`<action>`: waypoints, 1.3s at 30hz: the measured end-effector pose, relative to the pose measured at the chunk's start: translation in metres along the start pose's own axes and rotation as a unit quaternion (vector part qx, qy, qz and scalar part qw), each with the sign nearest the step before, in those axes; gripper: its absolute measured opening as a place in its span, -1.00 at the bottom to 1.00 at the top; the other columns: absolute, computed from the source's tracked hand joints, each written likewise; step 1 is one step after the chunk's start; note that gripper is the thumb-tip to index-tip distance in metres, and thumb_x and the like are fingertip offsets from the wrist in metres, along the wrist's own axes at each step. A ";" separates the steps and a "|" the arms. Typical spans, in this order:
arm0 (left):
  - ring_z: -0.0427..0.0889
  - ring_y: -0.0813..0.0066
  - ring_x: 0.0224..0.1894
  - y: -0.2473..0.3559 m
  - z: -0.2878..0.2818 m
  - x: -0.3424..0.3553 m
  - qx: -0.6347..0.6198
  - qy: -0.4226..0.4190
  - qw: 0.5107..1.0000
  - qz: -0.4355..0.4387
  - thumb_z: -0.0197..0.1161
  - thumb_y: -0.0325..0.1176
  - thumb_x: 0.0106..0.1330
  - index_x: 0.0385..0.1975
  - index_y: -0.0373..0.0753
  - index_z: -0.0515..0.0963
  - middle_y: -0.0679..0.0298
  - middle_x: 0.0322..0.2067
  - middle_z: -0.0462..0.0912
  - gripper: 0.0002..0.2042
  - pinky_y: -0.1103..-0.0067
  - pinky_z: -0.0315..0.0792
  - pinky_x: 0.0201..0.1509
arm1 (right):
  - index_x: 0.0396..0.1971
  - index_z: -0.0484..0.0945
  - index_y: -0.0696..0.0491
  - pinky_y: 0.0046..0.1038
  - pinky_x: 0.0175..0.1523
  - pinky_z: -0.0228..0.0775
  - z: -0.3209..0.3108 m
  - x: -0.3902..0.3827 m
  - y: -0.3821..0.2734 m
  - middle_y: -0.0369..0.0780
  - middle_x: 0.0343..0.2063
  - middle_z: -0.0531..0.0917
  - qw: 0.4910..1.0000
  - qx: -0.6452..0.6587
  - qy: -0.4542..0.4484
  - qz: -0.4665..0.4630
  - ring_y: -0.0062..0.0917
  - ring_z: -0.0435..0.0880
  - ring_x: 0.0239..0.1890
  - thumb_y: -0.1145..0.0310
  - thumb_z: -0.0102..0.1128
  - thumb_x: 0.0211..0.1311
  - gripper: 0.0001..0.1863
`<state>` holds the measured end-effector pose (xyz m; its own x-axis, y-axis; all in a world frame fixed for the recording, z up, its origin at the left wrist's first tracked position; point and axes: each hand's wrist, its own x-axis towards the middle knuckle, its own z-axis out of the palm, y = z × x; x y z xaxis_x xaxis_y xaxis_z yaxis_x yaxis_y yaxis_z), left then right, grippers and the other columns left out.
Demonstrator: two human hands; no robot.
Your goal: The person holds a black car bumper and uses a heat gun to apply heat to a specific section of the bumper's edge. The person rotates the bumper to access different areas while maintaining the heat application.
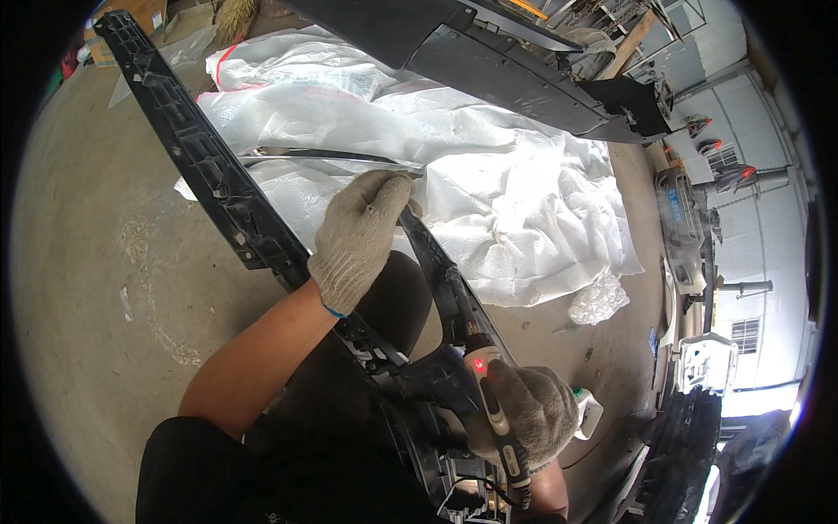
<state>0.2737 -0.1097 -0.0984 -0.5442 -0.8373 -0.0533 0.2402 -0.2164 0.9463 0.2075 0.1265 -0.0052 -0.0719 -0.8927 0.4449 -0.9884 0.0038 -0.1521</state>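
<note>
remotely, i'm seeing floor bearing white sheeting, nearer black plastic frame crossing legs. my gloved left hand is gripping frame's narrow arm, fingers curled; gloved right hand is clutching handheld tool, tip pointing along same arm, red light glowing.
</note>
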 end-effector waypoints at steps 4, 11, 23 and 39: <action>0.60 0.50 -0.32 0.000 0.000 0.000 0.008 0.004 1.000 -0.001 0.13 -0.29 0.40 -0.19 -0.43 0.54 0.19 -0.40 0.63 -0.73 0.58 0.49 -0.14 | -0.05 0.56 0.15 -0.43 -0.52 0.43 0.001 0.004 -0.002 -0.21 -0.55 0.62 1.000 0.017 0.000 -0.012 -0.41 0.63 -0.57 0.36 0.41 -0.43 -0.30; 0.60 0.49 -0.31 0.001 0.000 -0.001 0.012 0.003 1.000 -0.002 0.13 -0.28 0.40 -0.18 -0.44 0.54 0.18 -0.40 0.63 -0.72 0.57 0.50 -0.14 | -0.09 0.58 0.16 -0.44 -0.54 0.42 0.001 0.005 -0.001 -0.22 -0.55 0.62 1.000 0.008 -0.004 -0.020 -0.42 0.63 -0.57 0.37 0.41 -0.38 -0.37; 0.60 0.48 -0.31 -0.001 -0.001 0.000 0.001 -0.001 1.000 -0.003 0.11 -0.29 0.41 -0.16 -0.46 0.52 0.17 -0.38 0.62 -0.72 0.57 0.50 -0.15 | 0.02 0.52 0.18 -0.43 -0.51 0.47 0.002 0.006 -0.007 -0.22 -0.50 0.65 0.998 0.037 -0.032 -0.026 -0.43 0.65 -0.55 0.41 0.40 -0.25 -0.35; 0.54 0.60 -0.25 0.062 -0.040 0.024 0.260 -0.131 0.944 -0.158 0.29 -0.09 0.25 -0.18 -0.21 0.69 0.37 -0.31 0.66 -0.68 0.64 0.40 -0.09 | -0.14 0.62 0.05 -0.31 -0.39 0.46 -0.035 -0.007 -0.015 -0.19 -0.44 0.64 0.998 0.051 0.027 0.032 -0.29 0.63 -0.51 0.23 0.38 -0.25 -0.48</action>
<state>0.3078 -0.1629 -0.0535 -0.7184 -0.6051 -0.3432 -0.3569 -0.1028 0.9285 0.2186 0.1484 0.0245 -0.1446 -0.8668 0.4773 -0.9628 0.0120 -0.2698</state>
